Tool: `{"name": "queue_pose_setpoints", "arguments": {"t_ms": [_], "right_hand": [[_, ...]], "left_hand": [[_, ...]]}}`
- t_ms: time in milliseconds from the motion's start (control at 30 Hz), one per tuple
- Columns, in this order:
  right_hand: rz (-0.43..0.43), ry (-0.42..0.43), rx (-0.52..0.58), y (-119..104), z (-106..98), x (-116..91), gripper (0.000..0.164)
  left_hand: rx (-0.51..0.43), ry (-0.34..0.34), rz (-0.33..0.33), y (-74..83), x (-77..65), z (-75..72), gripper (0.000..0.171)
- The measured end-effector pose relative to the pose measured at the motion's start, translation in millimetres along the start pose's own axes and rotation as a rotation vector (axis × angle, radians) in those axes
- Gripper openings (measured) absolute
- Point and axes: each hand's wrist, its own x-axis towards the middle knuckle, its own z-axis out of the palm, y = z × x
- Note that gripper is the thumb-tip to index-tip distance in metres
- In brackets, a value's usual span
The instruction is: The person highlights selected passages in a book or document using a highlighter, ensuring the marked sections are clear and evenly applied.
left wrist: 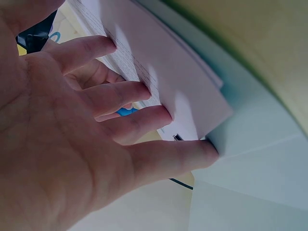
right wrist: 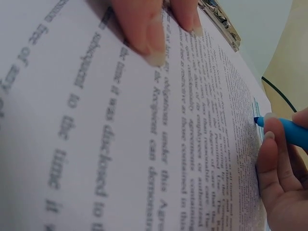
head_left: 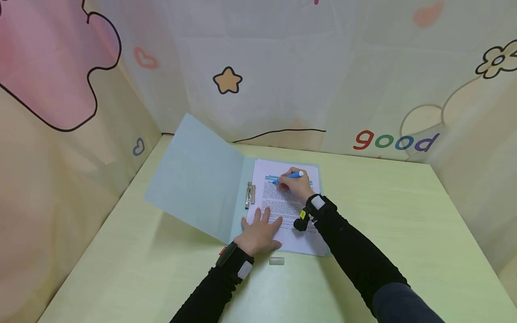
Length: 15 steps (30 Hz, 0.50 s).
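My right hand (head_left: 296,185) pinches a blue highlighter (head_left: 294,175), its tip at the upper lines of a printed sheet (head_left: 291,237). Blue highlighting (head_left: 274,178) runs across the top lines of text. In the right wrist view the highlighter (right wrist: 291,131) meets the page close to the blue strokes. With fingers spread, my left hand (head_left: 258,235) presses on the lower left of the sheet. The little finger in the left wrist view reaches past the paper's corner onto the folder. The sheet lies in an open light-blue folder (head_left: 198,179) under a metal clip (head_left: 248,195).
A small grey-white rectangular piece (head_left: 276,260) lies on the pale green table (head_left: 404,224) just below the folder. The folder's cover stands raised toward the left. Printed fabric walls (head_left: 274,89) enclose the table at the back and sides.
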Motion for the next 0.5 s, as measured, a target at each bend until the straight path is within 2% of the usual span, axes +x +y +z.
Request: {"name": "queue_pose_setpoints", "arguments": {"t_ms": [500], "right_hand": [[0.014,0.002,0.018,1.7,-2.3,-0.1,0.014]], "left_hand": [[0.020,-0.018,-0.014,-1.1,2.5,2.1,0.069]]}}
